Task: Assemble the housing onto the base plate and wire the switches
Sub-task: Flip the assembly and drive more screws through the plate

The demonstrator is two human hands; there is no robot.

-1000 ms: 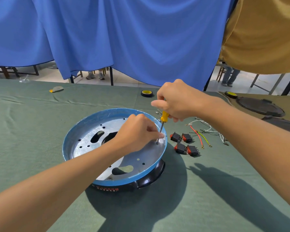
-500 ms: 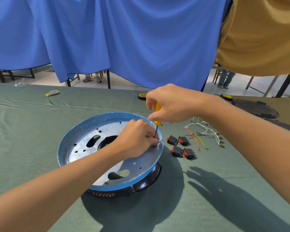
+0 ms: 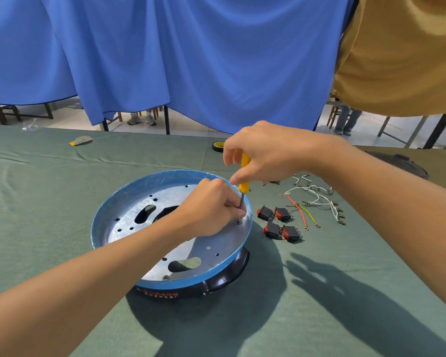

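A round blue-rimmed housing lies on the green table, with a silver base plate inside it and a black part under it. My right hand grips a yellow-handled screwdriver held upright, its tip on a screw at the plate's right edge. My left hand pinches the screwdriver's shaft just above that screw. Several black and red rocker switches lie to the right of the housing, with loose red, yellow and white wires beyond them.
A roll of tape sits behind my right hand. A small yellow and grey object lies at the far left. Dark round parts rest at the right edge. Blue and tan cloths hang behind the table.
My right hand has shifted its hold on the screwdriver handle, with more of the yellow handle now showing. My left hand stays pinched at the shaft by the screw.
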